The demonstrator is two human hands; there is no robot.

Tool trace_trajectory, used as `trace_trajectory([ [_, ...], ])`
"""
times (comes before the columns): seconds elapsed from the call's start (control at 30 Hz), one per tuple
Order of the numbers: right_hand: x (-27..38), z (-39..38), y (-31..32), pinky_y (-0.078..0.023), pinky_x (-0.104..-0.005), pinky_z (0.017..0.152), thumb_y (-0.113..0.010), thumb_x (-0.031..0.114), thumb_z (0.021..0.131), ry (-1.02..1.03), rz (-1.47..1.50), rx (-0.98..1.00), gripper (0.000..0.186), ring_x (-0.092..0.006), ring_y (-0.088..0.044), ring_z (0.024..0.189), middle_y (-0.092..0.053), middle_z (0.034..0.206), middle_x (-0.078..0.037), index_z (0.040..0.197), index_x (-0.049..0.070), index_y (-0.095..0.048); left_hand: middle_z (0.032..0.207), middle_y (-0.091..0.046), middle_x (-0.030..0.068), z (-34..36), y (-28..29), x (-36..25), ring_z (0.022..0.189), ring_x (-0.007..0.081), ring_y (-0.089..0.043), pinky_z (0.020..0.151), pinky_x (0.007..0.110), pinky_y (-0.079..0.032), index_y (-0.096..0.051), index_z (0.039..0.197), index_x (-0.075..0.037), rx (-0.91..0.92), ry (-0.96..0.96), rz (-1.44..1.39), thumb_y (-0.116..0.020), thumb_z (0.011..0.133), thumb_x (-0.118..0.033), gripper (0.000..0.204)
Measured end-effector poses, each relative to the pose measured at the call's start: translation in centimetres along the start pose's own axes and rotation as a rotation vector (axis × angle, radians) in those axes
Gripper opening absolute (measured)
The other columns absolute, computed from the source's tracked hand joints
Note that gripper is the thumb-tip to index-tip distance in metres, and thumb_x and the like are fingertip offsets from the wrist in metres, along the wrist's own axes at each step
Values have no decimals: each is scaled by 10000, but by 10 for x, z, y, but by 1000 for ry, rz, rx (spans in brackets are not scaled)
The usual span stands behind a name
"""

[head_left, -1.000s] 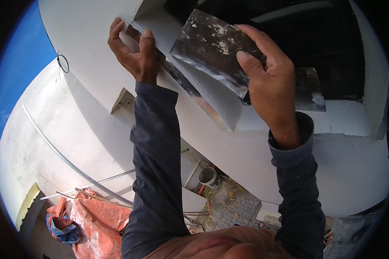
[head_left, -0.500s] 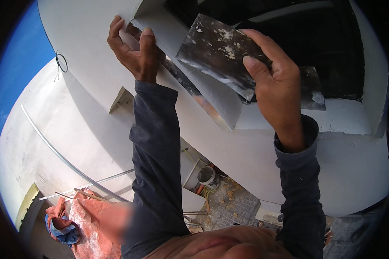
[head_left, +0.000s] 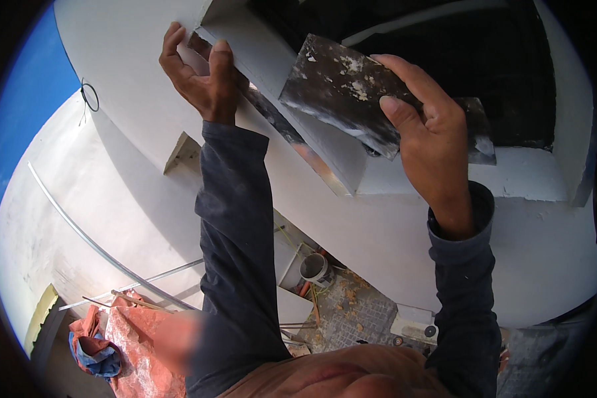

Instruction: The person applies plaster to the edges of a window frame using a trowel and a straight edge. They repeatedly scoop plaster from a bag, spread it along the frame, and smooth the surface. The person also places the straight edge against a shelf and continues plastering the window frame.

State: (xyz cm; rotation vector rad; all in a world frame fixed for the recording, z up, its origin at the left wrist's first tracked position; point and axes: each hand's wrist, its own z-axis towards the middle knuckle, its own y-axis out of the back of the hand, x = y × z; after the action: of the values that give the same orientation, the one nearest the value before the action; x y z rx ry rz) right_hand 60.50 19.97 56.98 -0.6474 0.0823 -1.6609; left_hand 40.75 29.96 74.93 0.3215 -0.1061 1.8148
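Note:
My left hand [head_left: 209,89] is up at the edge of the window recess, its thumb and fingers around a long, thin metal strip [head_left: 286,129]. The strip lies slantwise along the corner where the white wall meets the recess side. In my right hand [head_left: 434,142] is a dark rectangular plastering blade [head_left: 345,86], spotted with white plaster, thumb on its face. White paste coats its lower edge. The blade is held in front of the dark window pane [head_left: 497,73], near the recess side. Part of a dark plate [head_left: 482,136] also shows right of that hand; my hand hides where it joins.
Below the window runs a white sill [head_left: 527,176]. Far down on the paved ground stands a bucket [head_left: 317,270]. Orange sheeting [head_left: 136,325] lies at lower left, beside a curved metal rail [head_left: 89,235]. A wire loop [head_left: 91,97] sticks out from the wall edge.
My right hand and the blade have moved slightly right and down, away from the recess corner. My left hand stays on the strip; the whole view has shifted a little.

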Motion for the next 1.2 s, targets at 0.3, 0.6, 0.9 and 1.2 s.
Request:
trace_trajectory([
  [0.3,2,-9,9,-566,-327,872,-624,-46,950,-62,-26,29,371,-232,-734,988,-736,1176,-178,1314,16,-652,1449,-476,221,1,3,6,1392,363,-440,1192,515,-326,-477,1316,-13,-3,-24,48,-716,771,-196,623],
  [0.6,1,-18,19,-551,-320,958,-616,16,982,-122,-38,94,365,-200,-693,1073,-710,1221,-142,1346,23,-633,1444,-481,186,1,4,8,1322,338,-492,1153,484,-368,-485,1312,-35,-2,-49,82,-744,810,-264,610],
  [0.9,5,-28,31,-556,-319,970,-617,42,994,-154,-115,165,366,-199,-686,1091,-709,1221,-127,1359,31,-627,1411,-496,218,3,5,10,1398,357,-436,1213,505,-285,-471,1319,14,-13,-61,121,-706,769,-164,624],
  [1.2,8,-34,35,-554,-317,972,-613,-2,980,-171,-149,184,370,-201,-686,1103,-713,1232,-124,1346,43,-644,1396,-504,224,4,6,14,1376,353,-463,1207,498,-299,-473,1318,13,-15,-86,118,-723,765,-173,635],
])
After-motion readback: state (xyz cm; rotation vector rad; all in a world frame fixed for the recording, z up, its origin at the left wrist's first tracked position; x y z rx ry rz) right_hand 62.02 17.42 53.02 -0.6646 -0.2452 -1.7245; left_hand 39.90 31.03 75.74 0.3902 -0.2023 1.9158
